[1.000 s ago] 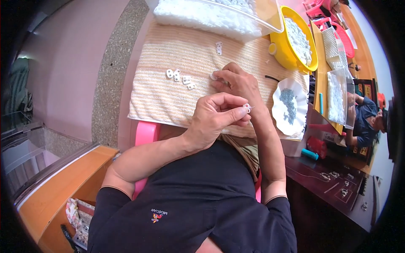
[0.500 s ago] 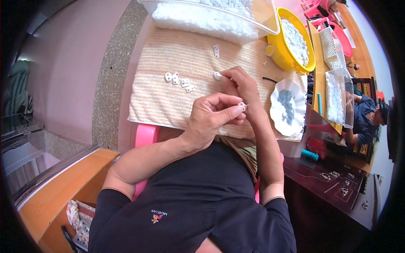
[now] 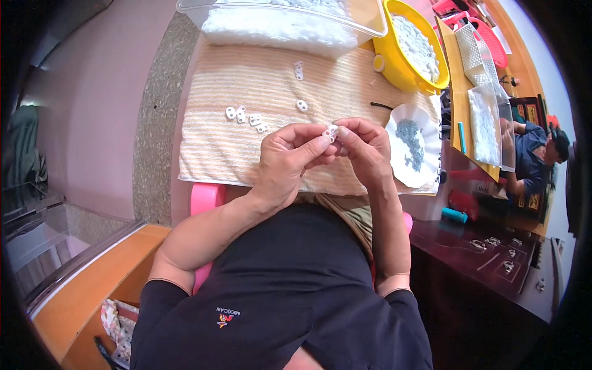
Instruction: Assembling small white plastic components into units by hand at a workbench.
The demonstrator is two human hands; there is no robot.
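My left hand (image 3: pixel 285 157) and my right hand (image 3: pixel 369 149) meet over the near part of a striped towel, fingertips almost touching. Between them is a small white plastic piece with holes (image 3: pixel 330 132), pinched by the left thumb and forefinger. The right thumb and fingers press together at its other side; whether they hold a second part is hidden. Beyond my hands lies a white oval piece with two dark holes (image 3: pixel 301 105). Farther off is another holed white piece (image 3: pixel 299 70). Several similar white pieces (image 3: pixel 241 116) lie in a row to the left.
A clear bin (image 3: pixel 280 37) of white parts and a yellow basin (image 3: pixel 381 46) stand at the towel's far edge. On the right are a scalloped white dish (image 3: pixel 399 166) with small grey parts and a black strip (image 3: pixel 382 105). A person (image 3: pixel 535 151) sits far right.
My right hand has left the oval piece on the towel and come back to the left hand, its fingers now at the holed piece. The view has shifted slightly.
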